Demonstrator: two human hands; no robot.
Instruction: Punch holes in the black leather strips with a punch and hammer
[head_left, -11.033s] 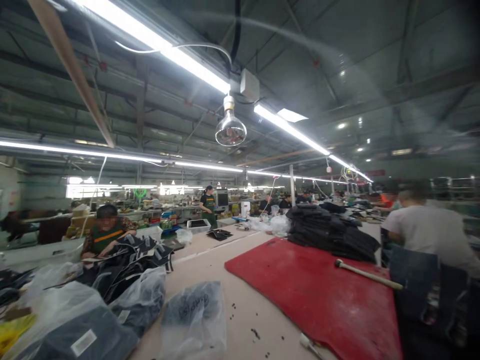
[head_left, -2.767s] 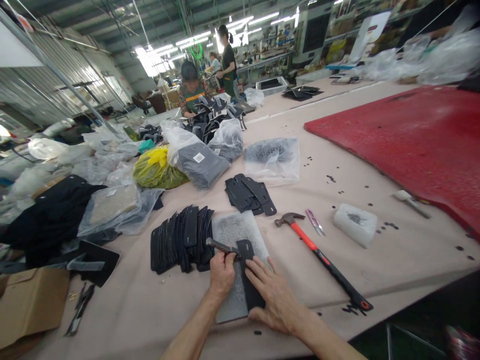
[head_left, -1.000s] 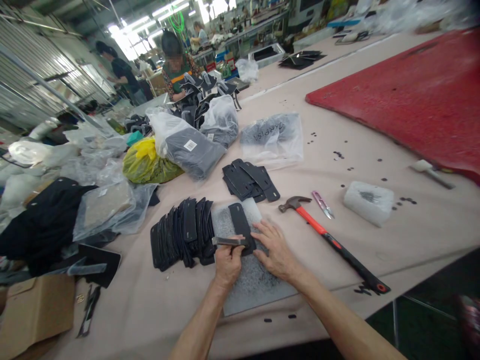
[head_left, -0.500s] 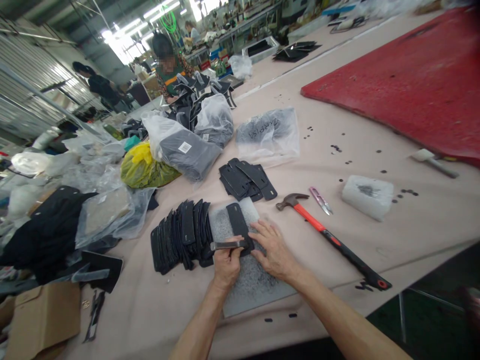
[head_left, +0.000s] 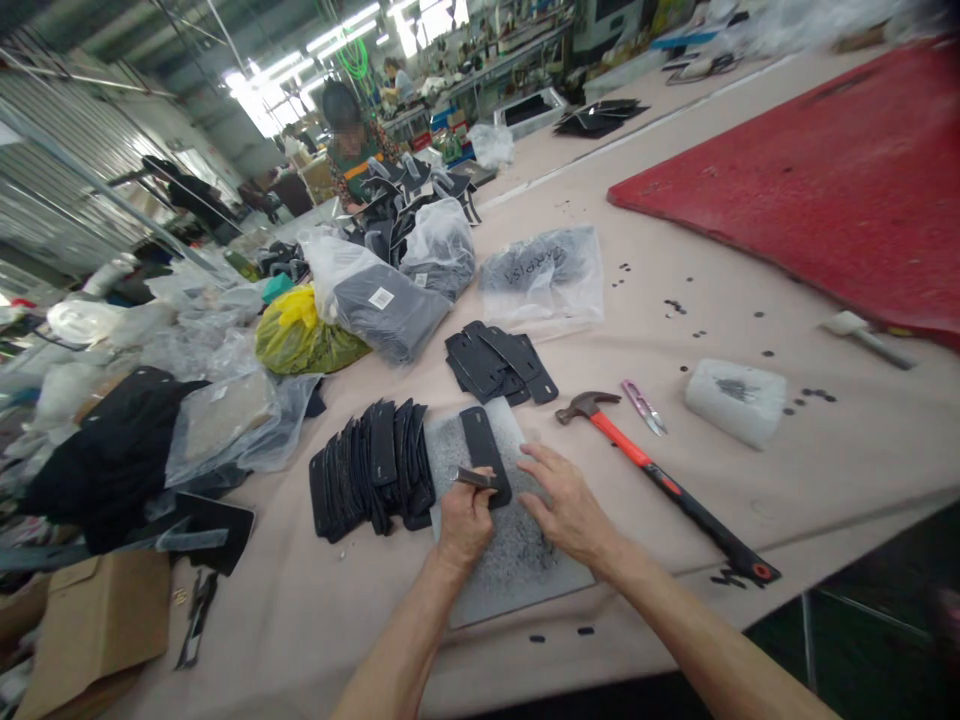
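Note:
My left hand (head_left: 466,518) is closed around a metal hole punch (head_left: 474,478), tilted over the lower end of a dark slotted strip (head_left: 481,440). That strip lies on a grey speckled board (head_left: 517,560). To its right, my right hand (head_left: 566,498) is open, fingers spread over the board's edge and apart from the strip. A row of similar dark pieces (head_left: 367,470) stands packed together left of the board. Several more flat pieces (head_left: 499,362) lie in a loose pile beyond it. A claw hammer (head_left: 660,480) with a red and black handle rests to the right.
Pink thread snips (head_left: 643,405) and a white wrapped block (head_left: 736,403) lie beyond the hammer. A mallet (head_left: 866,335) rests by a red sheet (head_left: 810,160). Plastic-wrapped bundles (head_left: 382,300) and a yellow bag (head_left: 304,335) sit at left. A cardboard box (head_left: 105,620) stands near left. A co-worker (head_left: 352,140) is behind.
The punch has tipped and turned in my left hand. My right hand has drawn back to the right, off the strip. The view has shifted slightly.

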